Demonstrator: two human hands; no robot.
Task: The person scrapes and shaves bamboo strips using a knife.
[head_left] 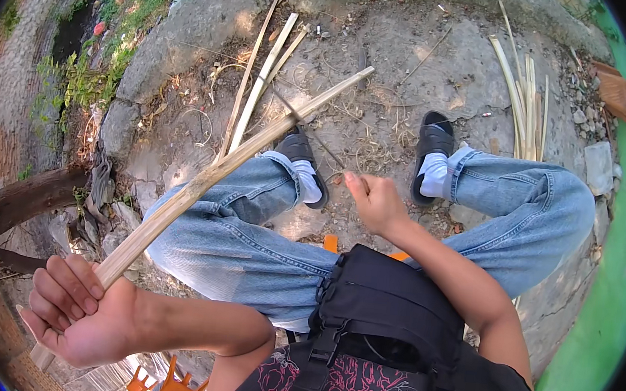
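Note:
My left hand (76, 308) is closed round the lower end of a long, pale, peeled wooden stick (201, 185). The stick slants up and away to the right, crossing over my left leg, and its far end hangs above the ground. In my right hand (380, 204), in front of my waist, is a knife (323, 147) with a long, thin, dark blade. The blade crosses the stick in its upper part and appears to touch it; the handle is hidden in my fist.
Pale split strips (258, 85) lie on the ground beyond my left foot. Another bundle of strips (528, 114) rests beyond my right foot. Curled shavings (369, 156) are scattered between my sandals. Rough stone blocks (192, 41) and a dark log (22, 201) are on the left.

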